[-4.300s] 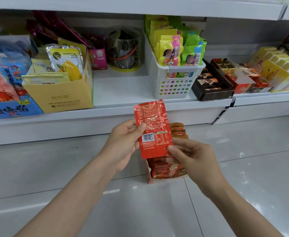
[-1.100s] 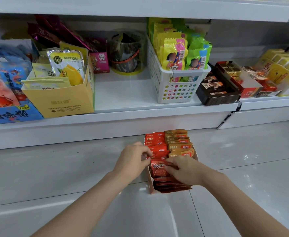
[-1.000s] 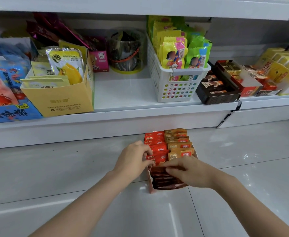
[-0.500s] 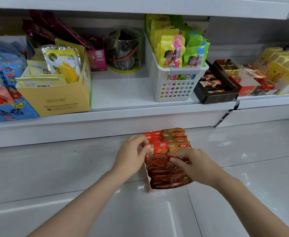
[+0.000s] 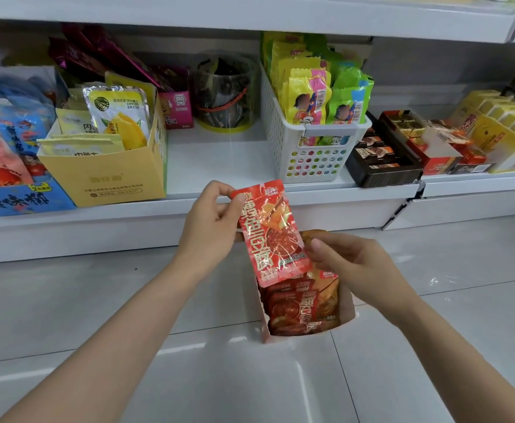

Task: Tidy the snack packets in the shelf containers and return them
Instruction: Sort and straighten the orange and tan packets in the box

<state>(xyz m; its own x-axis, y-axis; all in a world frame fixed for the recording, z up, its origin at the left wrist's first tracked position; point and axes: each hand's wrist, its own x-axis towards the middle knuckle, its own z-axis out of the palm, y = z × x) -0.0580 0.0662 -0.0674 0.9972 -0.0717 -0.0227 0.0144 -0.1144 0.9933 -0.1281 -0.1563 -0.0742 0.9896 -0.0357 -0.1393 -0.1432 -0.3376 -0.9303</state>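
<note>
Though glossy and crinkled, the flat red foil snack packet [image 5: 273, 236] looks light, limp and likely slippery. Held upright above the small open cardboard box [image 5: 346, 312], which sits on the pale tiled floor [image 5: 67, 300] with more red and orange packets packed inside. Left hand [image 5: 210, 230] pinching the packet's top corner at about ten o'clock; right hand [image 5: 353, 264] pinching its lower edge at about four o'clock. Best taken by the sealed flat edges, not the filled middle, which probably bends and slides. Gap on the white shelf [image 5: 219, 160] at twelve o'clock, between the yellow cardboard carton [image 5: 112, 178] and the white perforated plastic basket [image 5: 308, 154], seemingly where the box belongs.
</note>
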